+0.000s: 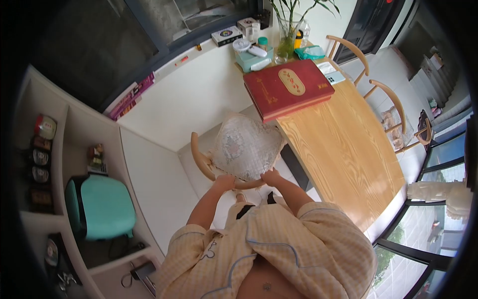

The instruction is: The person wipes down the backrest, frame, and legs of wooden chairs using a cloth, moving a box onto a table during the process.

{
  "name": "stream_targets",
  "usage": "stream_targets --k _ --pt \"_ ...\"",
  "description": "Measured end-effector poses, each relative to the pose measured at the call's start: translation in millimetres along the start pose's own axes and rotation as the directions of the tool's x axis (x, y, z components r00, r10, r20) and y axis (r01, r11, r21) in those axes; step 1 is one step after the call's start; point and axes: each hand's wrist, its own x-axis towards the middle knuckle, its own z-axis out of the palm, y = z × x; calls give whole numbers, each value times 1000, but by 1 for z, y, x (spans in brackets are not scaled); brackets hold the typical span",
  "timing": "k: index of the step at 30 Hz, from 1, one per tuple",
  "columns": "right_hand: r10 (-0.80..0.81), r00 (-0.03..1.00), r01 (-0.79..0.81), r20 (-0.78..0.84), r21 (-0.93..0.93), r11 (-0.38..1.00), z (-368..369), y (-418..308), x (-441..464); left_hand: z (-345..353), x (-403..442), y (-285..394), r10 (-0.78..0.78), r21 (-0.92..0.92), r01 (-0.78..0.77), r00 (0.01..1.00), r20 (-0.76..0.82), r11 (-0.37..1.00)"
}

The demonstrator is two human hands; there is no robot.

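A wooden chair (200, 155) with a curved backrest stands in front of me, beside the table's near left corner. On its seat lies a pale, lace-patterned cushion (244, 147). My left hand (225, 183) is closed around the backrest rail, left of its middle. Farther right along the same rail, my right hand (270, 177) grips it too, close to the cushion's edge. The fingertips of both hands are partly hidden. A wood-grain table (343, 149) extends to the right of the chair.
A large red box (289, 87) lies on the table, slightly over its left edge. Behind it are a glass vase (288, 37) with stems, a tissue box (254, 61) and a phone (334, 77). A shelf at left holds a teal appliance (107, 207). More chairs (393, 99) stand opposite.
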Motion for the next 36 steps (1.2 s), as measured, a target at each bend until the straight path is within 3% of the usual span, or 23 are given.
stream_targets --k 5,7,11,14,16,17,19,20,21,22,23,24,25,26,27,28,29,30,31,32,34,36 --pt "-65 997 66 29 -45 997 13 23 -48 22 -21 57 16 -73 -11 998 68 997" --pt "-69 995 76 71 -100 992 21 30 -60 37 -22 70 104 -148 -95 993 60 984" --pt "-83 994 89 65 -97 991 35 39 -73 51 -31 82 142 -265 -112 985 98 958" --pt "-90 996 92 22 -68 993 33 24 -65 53 -43 75 50 -355 -27 997 58 935" --pt "16 999 -14 32 -60 998 29 8 -52 45 -54 60 -79 -353 83 997 25 932" --pt "38 998 -35 56 -64 997 27 4 -49 52 -55 46 -74 -351 80 997 31 933" --pt "108 990 -106 90 -24 994 19 -3 -49 82 -47 6 -250 -256 227 966 -63 940" --pt "169 977 -172 127 9 985 17 -6 -49 100 -41 -18 -242 -255 221 969 -55 941" --pt "175 975 -179 136 16 984 25 -8 -48 119 -35 -43 -389 -280 335 905 -169 900" --pt "320 929 -301 -187 123 946 41 -9 -47 119 -36 -54 -522 -318 436 807 -274 842" --pt "458 756 -379 -467 259 889 56 -8 -44 121 -37 -63 -515 -316 431 816 -263 845" --pt "469 757 -389 -456 262 883 56 -13 -43 104 -46 -67 -656 -440 505 678 -330 743" --pt "696 617 -510 -368 488 709 54 -16 -42 90 -50 -71 -778 -564 544 511 -365 622" --pt "867 446 -578 -222 668 469 52 -17 -41 87 -49 -80 -775 -561 543 524 -354 624" --pt "887 459 -604 -49 715 352 88 3 -20 83 -47 -93 -824 -622 553 474 -312 554" --pt "892 451 -616 -39 709 342 84 2 -19 79 -45 -105 -867 -678 558 421 -265 478" --pt "924 378 -526 58 835 162 81 2 -20 76 -41 -113 -864 -676 559 434 -255 480" --pt "934 316 -403 166 915 -26 79 0 -20 72 -37 -121 -895 -729 540 379 -235 420" --pt "961 116 -360 253 912 -197 174 39 28 69 -34 -128 -923 -776 519 322 -210 357" --pt "959 106 -368 261 907 -206 155 32 16 71 -32 -138 -921 -772 524 333 -203 360" --pt "884 256 -292 390 903 -314 82 8 -19 79 -25 -160 -857 -732 576 516 -21 364" --pt "893 238 -227 381 916 -330 94 11 -13 85 -16 -177 -821 -815 496 570 43 301"
